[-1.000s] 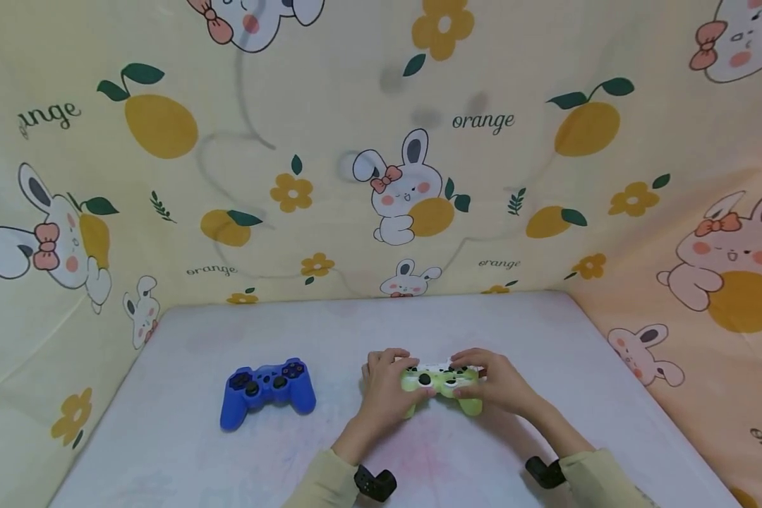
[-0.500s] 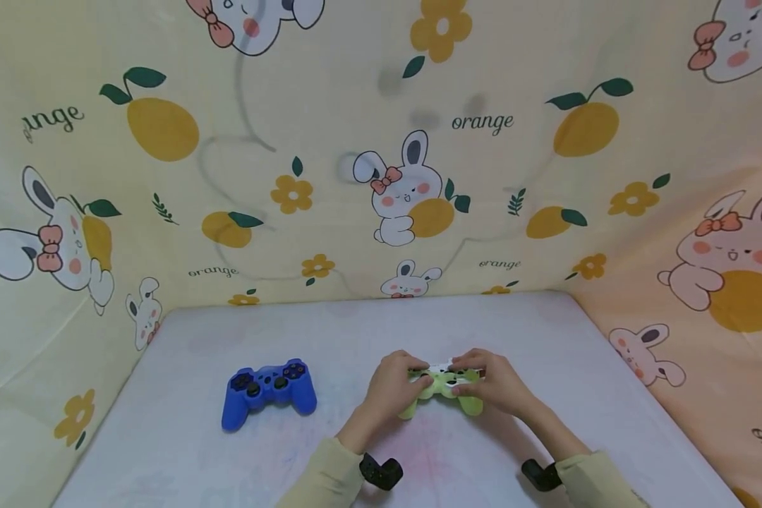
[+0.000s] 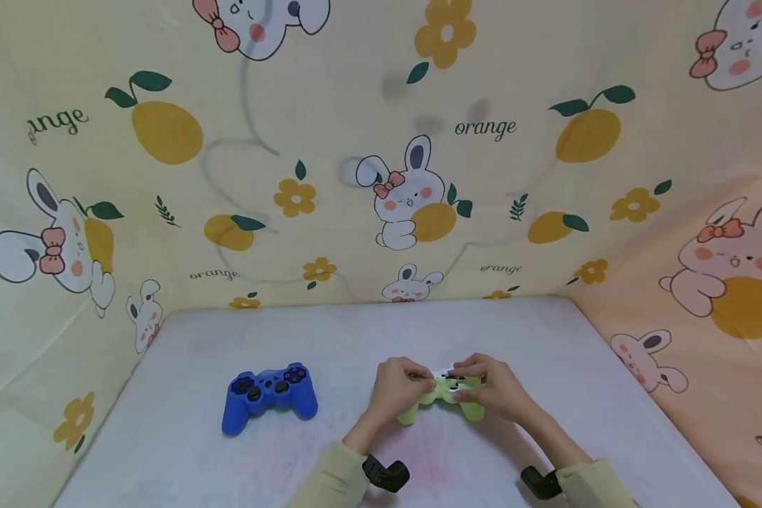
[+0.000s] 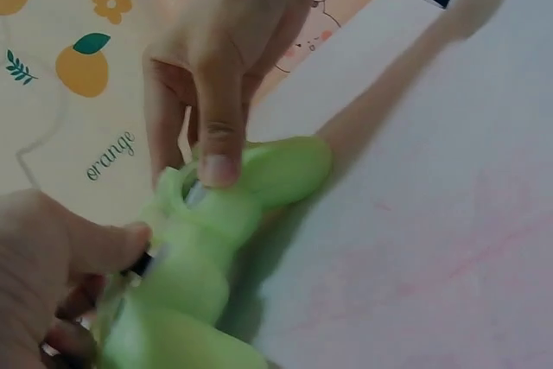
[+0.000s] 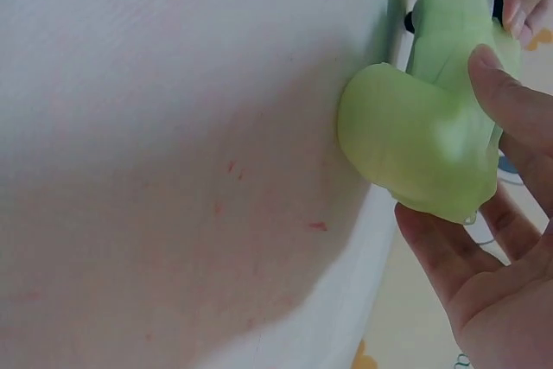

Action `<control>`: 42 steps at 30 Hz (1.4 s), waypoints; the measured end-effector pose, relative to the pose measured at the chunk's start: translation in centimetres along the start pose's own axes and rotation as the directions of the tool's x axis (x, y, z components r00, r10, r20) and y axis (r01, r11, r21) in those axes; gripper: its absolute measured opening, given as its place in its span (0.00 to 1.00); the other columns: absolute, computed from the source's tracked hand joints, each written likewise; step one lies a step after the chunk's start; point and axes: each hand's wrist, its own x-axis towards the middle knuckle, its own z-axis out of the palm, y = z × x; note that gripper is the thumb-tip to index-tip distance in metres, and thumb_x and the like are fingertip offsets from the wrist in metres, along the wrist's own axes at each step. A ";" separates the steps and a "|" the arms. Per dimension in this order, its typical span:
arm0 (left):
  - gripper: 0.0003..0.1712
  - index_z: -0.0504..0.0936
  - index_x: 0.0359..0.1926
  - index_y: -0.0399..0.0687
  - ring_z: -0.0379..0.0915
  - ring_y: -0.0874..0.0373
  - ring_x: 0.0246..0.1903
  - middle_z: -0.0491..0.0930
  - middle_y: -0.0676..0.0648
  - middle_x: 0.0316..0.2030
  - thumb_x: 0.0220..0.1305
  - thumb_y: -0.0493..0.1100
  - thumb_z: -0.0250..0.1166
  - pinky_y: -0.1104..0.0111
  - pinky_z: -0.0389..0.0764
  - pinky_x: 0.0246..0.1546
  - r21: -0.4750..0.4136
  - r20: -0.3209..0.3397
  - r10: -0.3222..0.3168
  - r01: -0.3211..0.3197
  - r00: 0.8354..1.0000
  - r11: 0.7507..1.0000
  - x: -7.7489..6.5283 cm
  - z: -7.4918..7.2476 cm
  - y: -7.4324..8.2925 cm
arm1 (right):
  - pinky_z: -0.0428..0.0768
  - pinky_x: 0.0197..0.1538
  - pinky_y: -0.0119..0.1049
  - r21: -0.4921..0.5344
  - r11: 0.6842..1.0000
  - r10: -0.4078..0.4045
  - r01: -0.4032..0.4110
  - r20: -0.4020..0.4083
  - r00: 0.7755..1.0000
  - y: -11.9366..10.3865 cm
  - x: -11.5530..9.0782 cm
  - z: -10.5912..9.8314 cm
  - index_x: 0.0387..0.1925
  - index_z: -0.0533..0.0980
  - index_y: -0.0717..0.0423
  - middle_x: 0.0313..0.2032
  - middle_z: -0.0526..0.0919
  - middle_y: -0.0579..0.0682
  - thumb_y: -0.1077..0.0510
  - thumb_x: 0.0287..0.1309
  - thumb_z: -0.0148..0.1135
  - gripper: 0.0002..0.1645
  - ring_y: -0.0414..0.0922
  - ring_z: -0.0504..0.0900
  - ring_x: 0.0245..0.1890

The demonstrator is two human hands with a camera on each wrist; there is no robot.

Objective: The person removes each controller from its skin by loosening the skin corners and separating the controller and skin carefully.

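Observation:
A white game controller (image 3: 443, 373) in a light green silicone cover (image 3: 408, 415) is between my hands, right of the table's middle. My left hand (image 3: 394, 389) has curled fingers and pinches the cover's upper left edge. In the left wrist view its thumb (image 4: 112, 248) presses beside a black thumbstick (image 4: 141, 264). My right hand (image 3: 503, 392) holds the controller's right end, thumb on the front and fingers behind. The right wrist view shows the soft cover (image 5: 415, 140) bulging at the grip, with the right thumb (image 5: 510, 101) on it. The controller's back is hidden.
A blue game controller (image 3: 269, 392) with black sticks and buttons lies to the left on the white table (image 3: 184, 451). A printed cloth (image 3: 330, 162) with rabbits and oranges hangs behind and at the sides. Black devices sit on both wrists.
My left hand has moved right and inward over the controller's left half, its fingers curling tighter on the cover's edge. The right hand keeps its hold; the blue controller stays put.

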 end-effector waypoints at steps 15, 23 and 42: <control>0.03 0.90 0.30 0.44 0.72 0.67 0.28 0.81 0.54 0.30 0.55 0.33 0.74 0.74 0.74 0.27 -0.046 0.025 0.263 -0.262 0.965 0.964 -0.9 -0.5 -1.7 | 0.77 0.42 0.43 -0.031 0.998 0.046 -0.047 -0.028 0.999 -0.5 0.2 0.5 0.43 0.87 0.51 0.45 0.82 0.43 0.57 0.42 0.81 0.22 0.49 0.78 0.48; 0.02 0.90 0.29 0.42 0.68 0.68 0.25 0.79 0.54 0.26 0.54 0.32 0.74 0.76 0.70 0.25 -0.015 0.157 0.278 -0.280 0.947 0.960 -1.2 -1.3 -1.6 | 0.78 0.42 0.43 -0.018 0.999 0.030 -0.031 -0.044 0.999 -0.3 0.1 0.9 0.43 0.87 0.49 0.44 0.81 0.43 0.58 0.40 0.82 0.22 0.48 0.78 0.47; 0.35 0.75 0.62 0.42 0.67 0.52 0.54 0.71 0.47 0.55 0.55 0.48 0.75 0.58 0.71 0.55 0.243 -0.064 0.026 -0.010 0.998 0.970 -3.4 -1.0 -1.8 | 0.80 0.49 0.48 0.080 0.990 0.123 -0.115 -0.096 0.988 -0.2 -0.7 1.0 0.49 0.84 0.55 0.51 0.83 0.48 0.54 0.41 0.81 0.29 0.54 0.77 0.55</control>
